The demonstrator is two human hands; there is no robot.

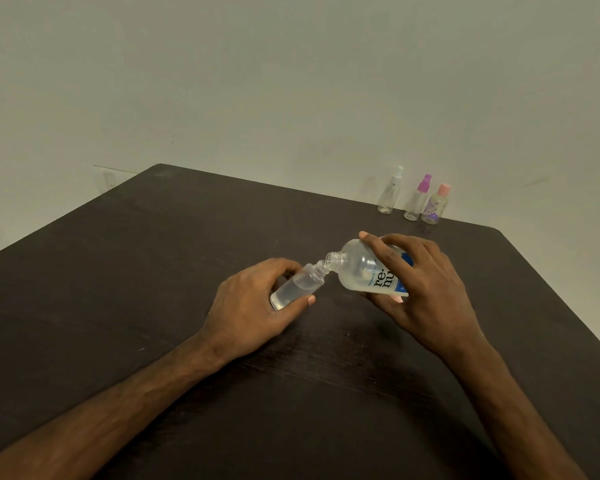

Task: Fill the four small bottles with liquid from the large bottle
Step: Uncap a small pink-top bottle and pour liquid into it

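**Pouring in progress: hands, bottles, dark table**

Left hand (257, 299): grips tilted uncapped small bottle (300, 285), partly filled, table (153, 271) centre. Right hand (421, 289): grips tipped large bottle (364, 268), mouths touching. Three capped spray bottles (414, 199): upright, one o'clock, far edge.

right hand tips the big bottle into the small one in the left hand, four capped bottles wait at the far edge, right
Only three capped bottles wait at the far edge in the head view, not four; the rest is right.
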